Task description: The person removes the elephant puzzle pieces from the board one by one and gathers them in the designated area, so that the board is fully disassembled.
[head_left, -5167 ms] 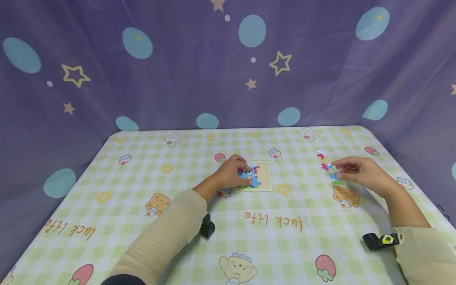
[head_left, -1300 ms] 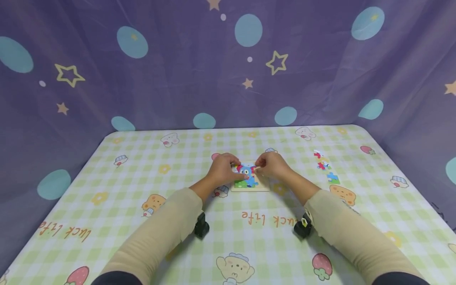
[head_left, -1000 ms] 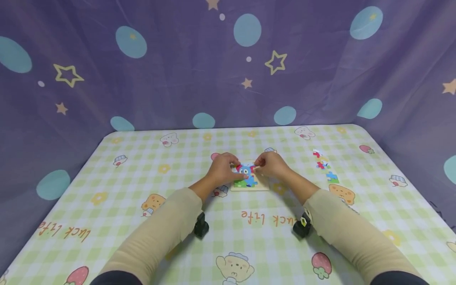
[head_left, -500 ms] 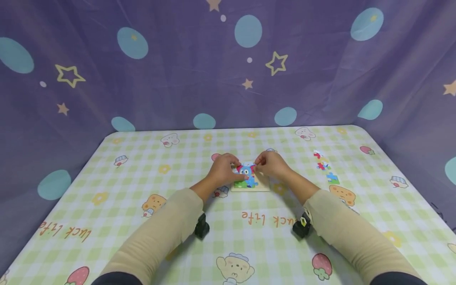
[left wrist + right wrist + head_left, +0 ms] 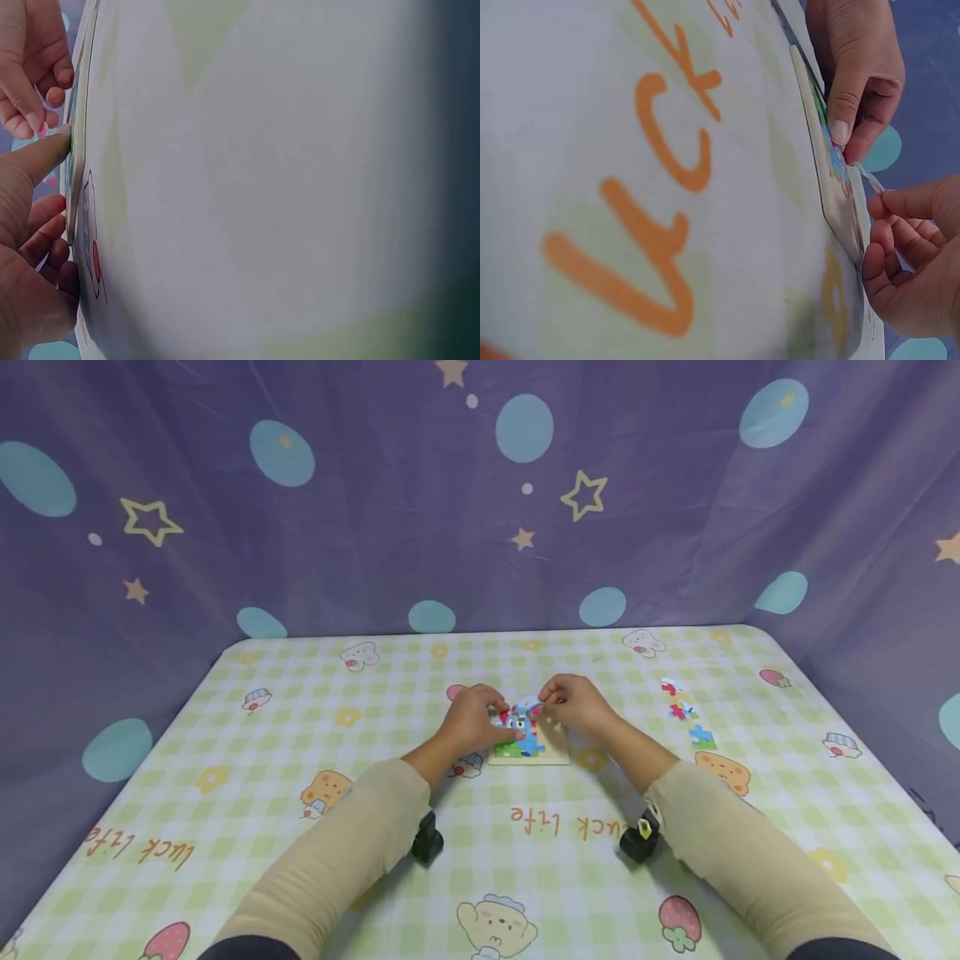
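Observation:
A jigsaw puzzle (image 5: 529, 745) with a blue, big-eyed cartoon figure fills the left part of a shallow wooden frame (image 5: 557, 752). My left hand (image 5: 469, 718) lies at the frame's left side, its thumb across the picture and its bent index finger near the far edge. In the left wrist view the other fingertips reach the frame's side. Over the far part of the puzzle, my right hand (image 5: 576, 703) pinches a small puzzle piece (image 5: 871, 180) between thumb and index finger. That piece is tilted, one end raised; whether its lower end touches the puzzle I cannot tell.
To the right lie several loose puzzle pieces (image 5: 702, 737), red, yellow and blue, in a rough line on the checked tablecloth (image 5: 360, 860). A purple curtain (image 5: 375, 527) hangs behind the table.
My right hand has come from the loose pieces to the frame. In the last half second it lifts slightly, and the pinched piece tips upward. My left hand stays nearly still.

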### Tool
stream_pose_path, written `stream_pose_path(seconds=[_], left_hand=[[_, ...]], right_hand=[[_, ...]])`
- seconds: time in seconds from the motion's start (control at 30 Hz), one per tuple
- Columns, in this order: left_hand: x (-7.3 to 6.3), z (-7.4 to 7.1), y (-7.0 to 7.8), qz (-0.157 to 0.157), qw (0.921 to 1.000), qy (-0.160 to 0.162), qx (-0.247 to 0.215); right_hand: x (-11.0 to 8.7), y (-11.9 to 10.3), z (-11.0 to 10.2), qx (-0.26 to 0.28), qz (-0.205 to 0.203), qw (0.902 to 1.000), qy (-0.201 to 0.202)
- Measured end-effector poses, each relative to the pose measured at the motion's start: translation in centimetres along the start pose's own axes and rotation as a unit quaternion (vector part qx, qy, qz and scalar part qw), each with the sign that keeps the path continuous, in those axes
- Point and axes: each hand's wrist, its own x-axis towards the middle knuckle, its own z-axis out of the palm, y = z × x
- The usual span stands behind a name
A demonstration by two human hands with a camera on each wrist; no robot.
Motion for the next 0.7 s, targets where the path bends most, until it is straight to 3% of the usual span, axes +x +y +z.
stream_pose_path(seconds=[0.7], left_hand=[[-0.2, -0.1, 0.1, 0.0, 0.9994, -0.03, 0.016]], right_hand=[[-3.0, 0.6, -2.3, 0.121, -0.004, 0.9925, 0.02]])
